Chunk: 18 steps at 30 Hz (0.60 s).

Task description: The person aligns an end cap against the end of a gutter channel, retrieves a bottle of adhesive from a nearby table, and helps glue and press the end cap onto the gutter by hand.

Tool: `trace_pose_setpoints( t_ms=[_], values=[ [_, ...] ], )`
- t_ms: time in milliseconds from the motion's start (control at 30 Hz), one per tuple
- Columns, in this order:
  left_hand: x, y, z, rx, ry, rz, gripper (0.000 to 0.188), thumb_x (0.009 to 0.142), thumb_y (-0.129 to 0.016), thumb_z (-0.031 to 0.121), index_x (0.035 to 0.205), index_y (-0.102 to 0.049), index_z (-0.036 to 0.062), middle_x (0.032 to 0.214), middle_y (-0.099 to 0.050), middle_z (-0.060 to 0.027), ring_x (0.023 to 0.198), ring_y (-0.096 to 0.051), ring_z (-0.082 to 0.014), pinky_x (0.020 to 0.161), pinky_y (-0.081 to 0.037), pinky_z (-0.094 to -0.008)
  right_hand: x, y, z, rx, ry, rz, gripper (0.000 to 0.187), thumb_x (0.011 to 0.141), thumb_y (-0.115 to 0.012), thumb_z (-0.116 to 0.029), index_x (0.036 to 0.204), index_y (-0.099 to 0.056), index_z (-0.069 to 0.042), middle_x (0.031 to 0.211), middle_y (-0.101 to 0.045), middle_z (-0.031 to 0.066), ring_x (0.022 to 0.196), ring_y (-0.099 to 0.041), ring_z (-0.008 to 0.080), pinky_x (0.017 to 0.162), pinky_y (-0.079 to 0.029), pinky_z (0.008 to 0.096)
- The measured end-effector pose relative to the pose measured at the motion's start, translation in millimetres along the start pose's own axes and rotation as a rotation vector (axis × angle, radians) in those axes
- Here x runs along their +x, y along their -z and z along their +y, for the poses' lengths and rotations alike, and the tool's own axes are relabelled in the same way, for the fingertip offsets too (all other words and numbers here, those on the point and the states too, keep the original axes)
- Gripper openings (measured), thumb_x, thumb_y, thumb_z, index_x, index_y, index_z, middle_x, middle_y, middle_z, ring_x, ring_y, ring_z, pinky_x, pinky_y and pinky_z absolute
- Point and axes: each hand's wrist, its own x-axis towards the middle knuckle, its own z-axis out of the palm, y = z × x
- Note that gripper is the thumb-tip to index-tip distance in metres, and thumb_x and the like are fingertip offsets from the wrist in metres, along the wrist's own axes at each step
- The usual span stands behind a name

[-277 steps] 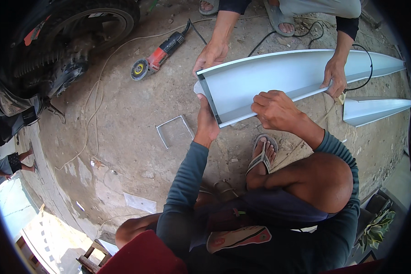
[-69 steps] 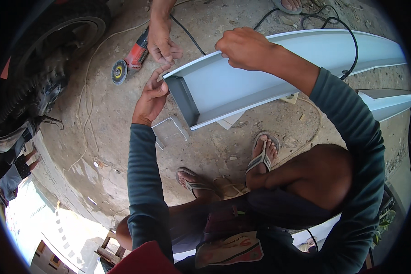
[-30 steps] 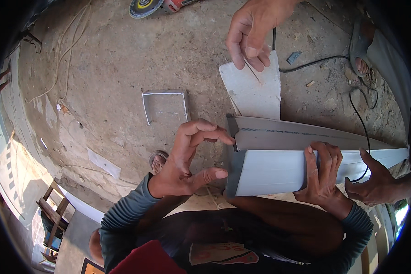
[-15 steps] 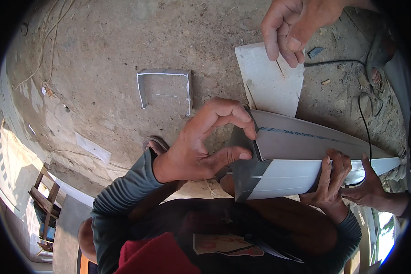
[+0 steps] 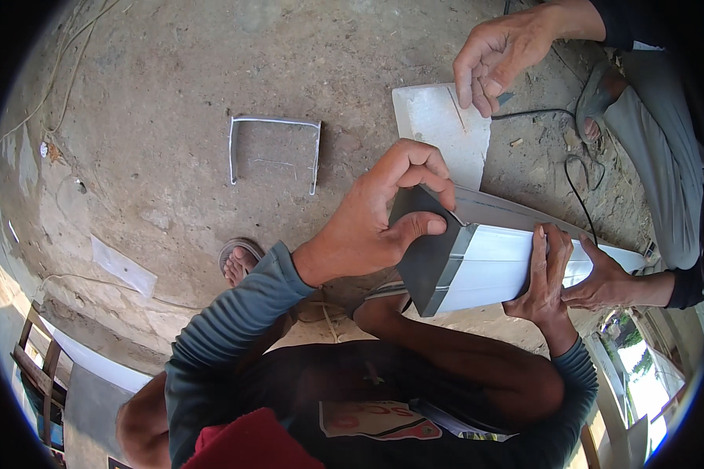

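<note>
A long white and grey plastic gutter [image 5: 489, 270] is held up in front of me, slanting away to the right. Over its near end sits a dark grey end cap [image 5: 426, 262]. My left hand [image 5: 360, 223] is closed on the cap's upper edge, thumb on the outer face and fingers curled over the top. Further along, my right hand [image 5: 546, 285] grips the gutter's white side; its palm is hidden below. Just beyond it, a co-worker's hand [image 5: 614, 285] also holds the gutter. The co-worker's other hand [image 5: 497, 59] hovers over a pale flat board [image 5: 438, 117], fingers curled.
A U-shaped cut piece of plastic channel [image 5: 317, 156] lies on the dusty concrete floor [image 5: 172, 70]. A black cable [image 5: 575, 187] runs past the co-worker's foot. Far left are a translucent strip [image 5: 123, 266] and a wooden frame [image 5: 39, 367]. A thin cord [image 5: 74, 78] lies at upper left.
The gutter's capped end has risen and turned, so more of the cap's dark face shows. My left hand moved up with it, still pinching the edge. The view has shifted, showing more of the co-worker.
</note>
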Motion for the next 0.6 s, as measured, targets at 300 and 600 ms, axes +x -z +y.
trace_pose_setpoints(
  t_ms=[300, 600],
  values=[
    [12.8, -1.2, 22.5, 0.214, -0.084, 0.042, 0.057, 0.092, -0.075, 0.018, 0.135, -0.04, 0.0049, 0.109, -0.069, -0.0045, 0.108, -0.058, -0.013, 0.099, -0.038, -0.035, 12.0, 18.6, 9.9, 0.095, -0.061, -0.05, 0.112, 0.055, -0.079, -0.012, 0.156, -0.032, 0.0, 0.137, -0.042, 0.027, 0.118, -0.047, 0.046, 0.102, -0.037, 0.0576],
    [28.5, 1.6, 41.5, 0.21, 0.07, 0.022, 0.067, 0.09, -0.077, 0.025, 0.141, -0.038, 0.0049, 0.113, -0.066, -0.0059, 0.113, -0.057, -0.0178, 0.097, -0.043, -0.0393, 19.9, 27.7, 20.0, 0.169, -0.083, -0.097, 0.114, 0.06, -0.08, -0.009, 0.16, -0.026, -0.01, 0.143, -0.042, 0.0259, 0.127, -0.045, 0.0459, 0.111, -0.035, 0.0542]
  ],
)
